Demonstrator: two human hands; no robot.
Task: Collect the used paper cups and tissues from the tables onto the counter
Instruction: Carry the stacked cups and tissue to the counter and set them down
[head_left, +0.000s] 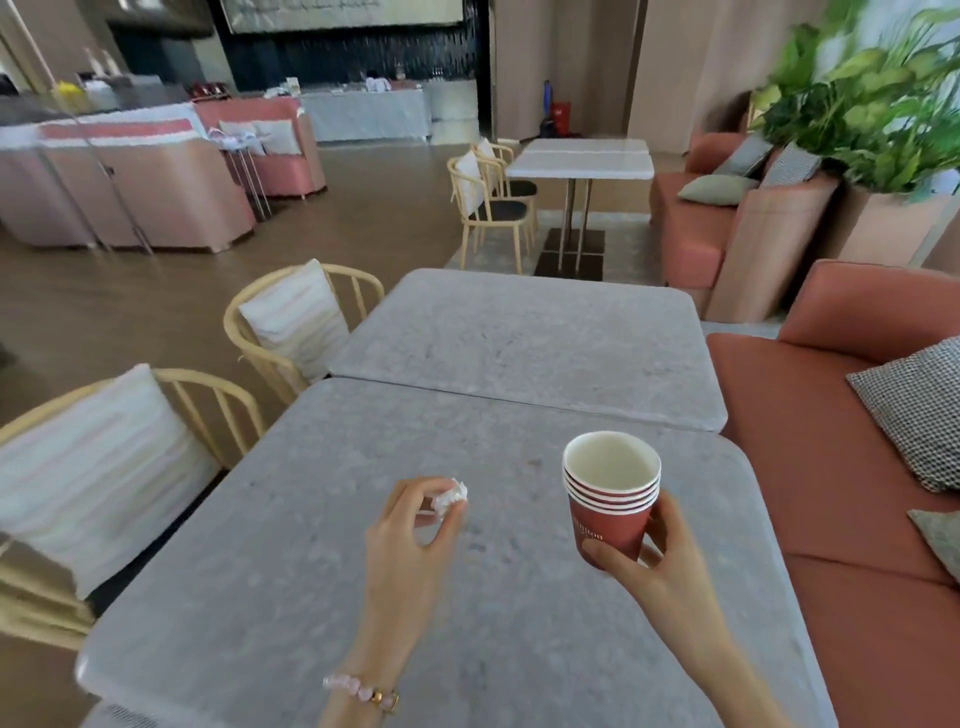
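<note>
At the near edge of a grey, stone-patterned table (291, 597), two bare hands reach forward from the bottom of the view. The left hand (410, 535), with a pink beaded bracelet (363, 693) on its wrist, pinches a small crumpled white tissue (451, 498) between thumb and curled fingertips, over the middle of the tabletop. To its right, the right hand (662, 564) grips a stack of paper cups (610, 501) low on its side, thumb in front and fingers wrapped behind. The cups are red outside and white inside, nested upright, with four rims showing; the top cup looks empty. The stack is over the right part of the table, apart from the tissue.

A second table (519, 338) of the same grey butts against the far edge of the first. Along the left side stand a nearer chair (218, 400) and a farther chair (363, 291), both pale wood, each with a white cushion against its back. Along the right runs a terracotta sofa (831, 415) with a checked cushion (914, 410) on it.

Farther off, a white table (579, 156) stands with two more wooden chairs beside it, and leafy green plants (872, 104) rise at the upper right. Across the wooden floor, at the far left, is a long pink counter (130, 197) with blurred items on top.
</note>
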